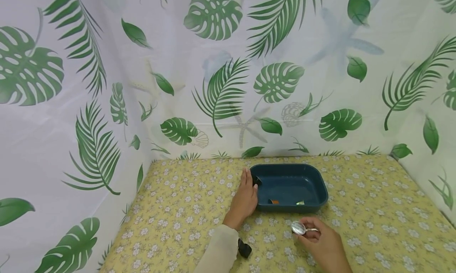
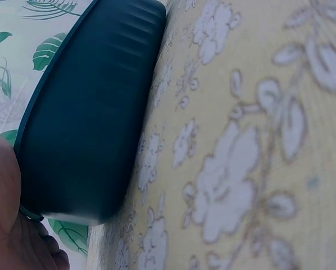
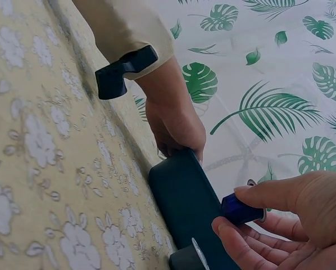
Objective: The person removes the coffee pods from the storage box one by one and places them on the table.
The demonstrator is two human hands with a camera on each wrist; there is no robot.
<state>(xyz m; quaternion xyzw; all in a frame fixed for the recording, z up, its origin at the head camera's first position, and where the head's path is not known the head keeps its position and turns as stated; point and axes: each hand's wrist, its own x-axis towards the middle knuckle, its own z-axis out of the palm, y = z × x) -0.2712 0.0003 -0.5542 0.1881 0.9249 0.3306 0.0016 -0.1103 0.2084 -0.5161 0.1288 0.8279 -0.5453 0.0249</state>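
A dark teal plastic tray (image 1: 288, 208) stands on the table. My left hand (image 1: 244, 199) grips its left end, thumb at the rim and fingers along the outer wall. The left wrist view shows the tray's long side wall (image 2: 89, 112) and part of that hand. In front of the tray, my right hand (image 1: 322, 241) pinches a dark blue coffee capsule (image 3: 241, 209) between thumb and fingertips. Its silver foil lid (image 1: 298, 228) faces up. Close below these fingers in the right wrist view is a second, grey capsule (image 3: 185, 260) with a silver lid.
Inside the tray lie an orange piece (image 1: 274, 201) and a small pale green piece (image 1: 300, 203) near the front wall. A black object (image 1: 256, 180) shows at its left end. The yellow flowered tablecloth (image 1: 192, 209) meets leaf-print curtains (image 1: 228, 138) at the back and sides.
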